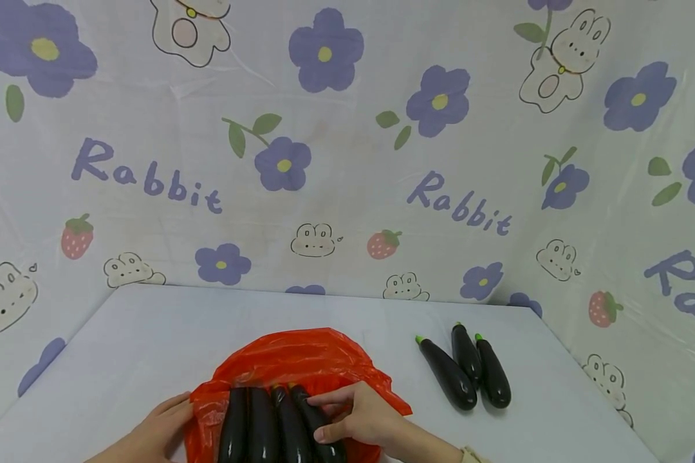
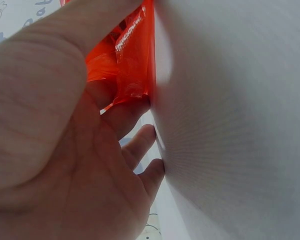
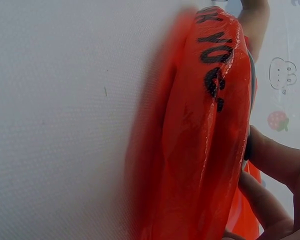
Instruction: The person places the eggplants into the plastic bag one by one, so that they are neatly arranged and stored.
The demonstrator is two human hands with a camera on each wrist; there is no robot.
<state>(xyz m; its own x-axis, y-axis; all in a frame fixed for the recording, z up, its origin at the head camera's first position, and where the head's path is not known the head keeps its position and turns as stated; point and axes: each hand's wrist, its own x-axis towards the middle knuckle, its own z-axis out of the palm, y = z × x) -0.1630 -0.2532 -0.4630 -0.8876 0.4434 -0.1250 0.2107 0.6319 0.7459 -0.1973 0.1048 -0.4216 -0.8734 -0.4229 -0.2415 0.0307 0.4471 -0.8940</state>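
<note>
A red plastic bag lies spread at the front of the table, with several dark, glossy eggplants side by side on its opening. My right hand grips the rightmost of these eggplants, thumb on the near side and fingers over its upper part. On the bag's left edge, my left hand holds the red film between thumb and fingers. The left wrist view shows its other fingers reaching down to the tabletop. Black lettering marks the bag's side in the right wrist view.
Three more eggplants with green stem ends lie close together on the white table, right of the bag. A white cloth printed with rabbits, flowers and strawberries hangs behind and beside the table.
</note>
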